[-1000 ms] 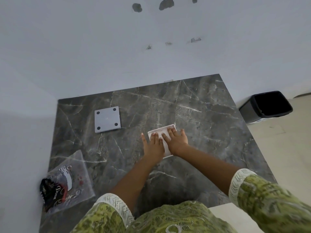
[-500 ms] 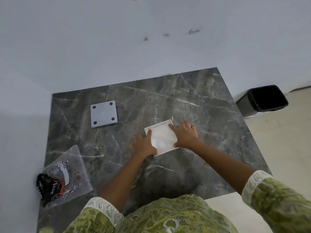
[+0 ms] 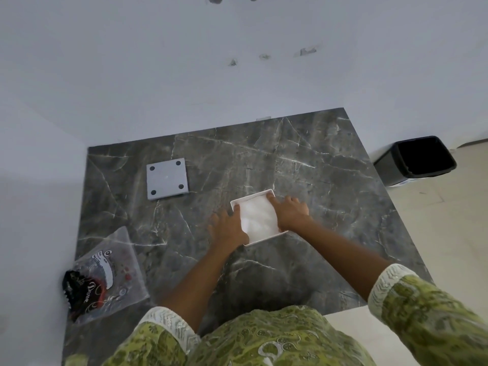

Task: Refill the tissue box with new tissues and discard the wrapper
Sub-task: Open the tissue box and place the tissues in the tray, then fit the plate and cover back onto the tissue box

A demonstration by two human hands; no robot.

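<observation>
As you lean over the surface (image 3: 317, 165), your left hand (image 3: 229, 228) and right hand (image 3: 291, 213) grasping the tissue box (image 3: 264, 240) sides, fingers curled, tissues (image 3: 257, 215) inside, wrapper (image 3: 105, 276) near left.

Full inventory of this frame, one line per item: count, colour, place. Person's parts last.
tissue box: 1, white, open-topped, centre of the table, between both hands
tissues: 1 stack, white, inside the tissue box
grey panel: 1, grey square with four dark dots at its corners, far left of the table
wrapper: 1, clear plastic with black, red and white print, near left corner of the table
table: 1, dark grey marble with white veins, set into a wall corner
bin: 1, black, on the floor right of the table
left hand: 1, at the box's left side
right hand: 1, at the box's right side
sleeves: 2, green patterned, white cuffs
</observation>
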